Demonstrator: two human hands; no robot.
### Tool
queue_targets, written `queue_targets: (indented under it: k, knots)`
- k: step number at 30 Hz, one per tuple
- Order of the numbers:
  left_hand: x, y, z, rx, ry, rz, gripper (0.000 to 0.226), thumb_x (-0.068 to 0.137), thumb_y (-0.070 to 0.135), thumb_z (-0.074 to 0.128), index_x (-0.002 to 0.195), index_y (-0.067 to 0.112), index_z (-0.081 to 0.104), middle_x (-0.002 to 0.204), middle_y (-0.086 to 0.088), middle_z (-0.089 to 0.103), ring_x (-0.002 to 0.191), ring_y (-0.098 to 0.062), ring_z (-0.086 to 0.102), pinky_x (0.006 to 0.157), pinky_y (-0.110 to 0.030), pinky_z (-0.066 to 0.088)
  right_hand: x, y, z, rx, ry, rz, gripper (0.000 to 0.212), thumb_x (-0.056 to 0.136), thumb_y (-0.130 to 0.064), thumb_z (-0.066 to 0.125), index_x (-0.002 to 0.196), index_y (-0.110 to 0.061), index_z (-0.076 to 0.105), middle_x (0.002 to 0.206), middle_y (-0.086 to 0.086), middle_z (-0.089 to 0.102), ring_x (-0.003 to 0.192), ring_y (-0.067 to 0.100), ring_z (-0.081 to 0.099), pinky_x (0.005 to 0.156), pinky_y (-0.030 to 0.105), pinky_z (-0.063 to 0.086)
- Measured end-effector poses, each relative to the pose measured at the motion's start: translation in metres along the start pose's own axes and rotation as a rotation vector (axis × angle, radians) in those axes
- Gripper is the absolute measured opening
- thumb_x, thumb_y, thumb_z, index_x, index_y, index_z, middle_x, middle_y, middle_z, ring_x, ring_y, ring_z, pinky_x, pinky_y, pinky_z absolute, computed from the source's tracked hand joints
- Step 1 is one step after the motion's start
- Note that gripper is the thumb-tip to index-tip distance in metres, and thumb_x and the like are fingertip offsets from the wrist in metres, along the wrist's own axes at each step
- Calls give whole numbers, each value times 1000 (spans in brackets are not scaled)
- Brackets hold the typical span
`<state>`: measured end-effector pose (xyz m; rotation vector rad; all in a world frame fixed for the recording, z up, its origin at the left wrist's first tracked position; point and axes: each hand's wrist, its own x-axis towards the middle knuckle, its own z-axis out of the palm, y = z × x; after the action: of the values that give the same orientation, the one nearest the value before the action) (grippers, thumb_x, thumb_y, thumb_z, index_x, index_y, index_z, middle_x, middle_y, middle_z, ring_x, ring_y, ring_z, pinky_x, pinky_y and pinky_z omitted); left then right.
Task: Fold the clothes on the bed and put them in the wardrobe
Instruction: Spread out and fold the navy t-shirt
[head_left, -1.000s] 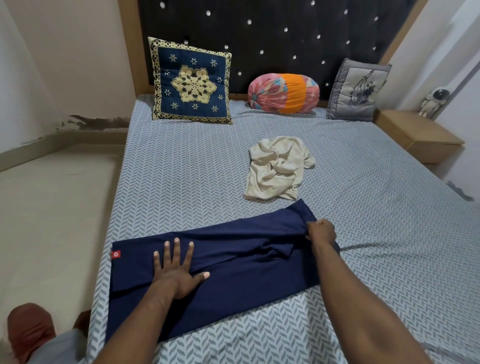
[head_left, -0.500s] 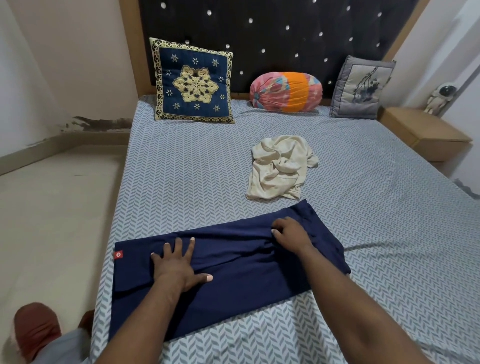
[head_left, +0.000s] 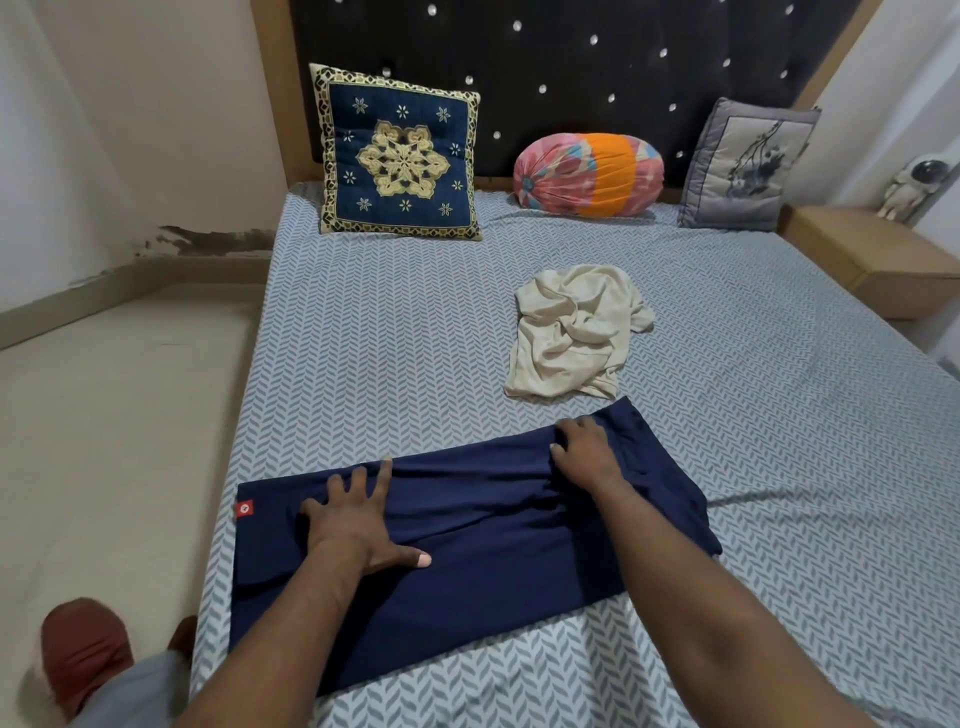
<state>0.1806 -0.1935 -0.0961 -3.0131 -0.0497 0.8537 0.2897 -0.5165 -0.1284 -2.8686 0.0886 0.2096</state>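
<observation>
Navy garment (head_left: 467, 561): folded band, lying across near edge of bed (head_left: 779, 415). Left hand (head_left: 358, 525): fingers splayed, pressed flat on cloth, gripping nothing. Right hand (head_left: 587, 457): fingers curled, pinching the garment's far edge. Cream garment (head_left: 571, 332): crumpled, mid-bed, just beyond. Red tag (head_left: 244, 509): left corner.

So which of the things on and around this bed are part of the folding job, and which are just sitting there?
Part of the job:
- dark navy garment, under left hand and right hand
- crumpled cream garment

Just lying about:
- navy embroidered cushion
- pink-and-orange bolster
- grey printed cushion
- white astronaut figure
</observation>
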Motion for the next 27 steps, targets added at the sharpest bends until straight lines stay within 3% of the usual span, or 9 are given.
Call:
queue_targets:
  k: [4, 8, 10, 13, 16, 19, 22, 25, 27]
  knots:
    - [4, 5, -4, 6, -56, -40, 145, 47, 97, 51, 152, 27, -21, 161, -6, -18, 146, -38, 0, 106, -64, 26, 13, 28, -21, -114, -76, 304, 54, 95, -33, 43, 144, -12, 39, 150, 13, 33, 136, 37, 31, 109, 48, 32]
    - [7, 9, -4, -6, -72, -60, 145, 50, 93, 57, 152, 25, -21, 161, -11, -19, 146, -40, -1, 106, -66, 26, 11, 44, -31, -70, -122, 335, 55, 97, -32, 41, 148, -16, 34, 153, 12, 32, 139, 36, 29, 111, 50, 28]
    - [7, 9, -3, -20, -77, -70, 145, 51, 92, 59, 151, 25, -22, 160, -12, -21, 146, -41, -2, 106, -68, 25, 5, 51, -38, 29, -8, 338, 50, 92, -27, 49, 141, -17, 47, 144, 13, 46, 132, 36, 42, 107, 47, 35]
    - [8, 12, -1, -53, -80, -79, 145, 52, 89, 62, 151, 24, -23, 159, -15, -23, 146, -40, -3, 107, -71, 22, -13, 73, -58, 256, 184, 433, 28, 80, -23, 57, 106, -18, 66, 114, 14, 65, 109, 33, 60, 90, 37, 46]
    - [6, 14, -1, -74, -84, -87, 146, 53, 86, 65, 151, 23, -23, 158, -16, -24, 146, -40, -4, 107, -72, 19, -31, 98, -77, 390, -12, 467, 20, 69, -32, 59, 75, -14, 63, 83, 13, 66, 78, 29, 63, 69, 30, 48]
    - [6, 17, -3, -89, -78, -106, 146, 54, 83, 68, 151, 23, -22, 158, -17, -23, 146, -40, -4, 107, -72, 20, -46, 110, -87, 344, -289, 459, 16, 81, -22, 66, 72, -9, 62, 69, 8, 55, 56, 20, 47, 48, 19, 34]
    - [2, 21, -3, -104, -57, -125, 145, 56, 80, 70, 152, 21, -20, 158, -18, -21, 146, -39, -1, 107, -71, 22, -49, 115, -84, 247, -393, 393, 7, 79, -15, 73, 76, -9, 72, 66, 4, 59, 61, 18, 51, 48, 18, 36]
    - [-1, 23, -1, -131, -43, -146, 143, 57, 79, 71, 153, 20, -17, 158, -18, -22, 146, -38, 0, 107, -71, 24, -41, 120, -74, 268, -288, 379, 12, 78, -7, 70, 68, -12, 69, 70, 12, 65, 64, 26, 62, 52, 24, 45]
    - [-3, 24, 0, -145, -27, -170, 144, 56, 79, 71, 153, 19, -16, 158, -18, -23, 147, -40, -2, 106, -71, 25, -37, 123, -68, 263, -207, 404, 12, 76, -8, 73, 66, -11, 65, 70, 15, 69, 67, 32, 69, 60, 35, 55]
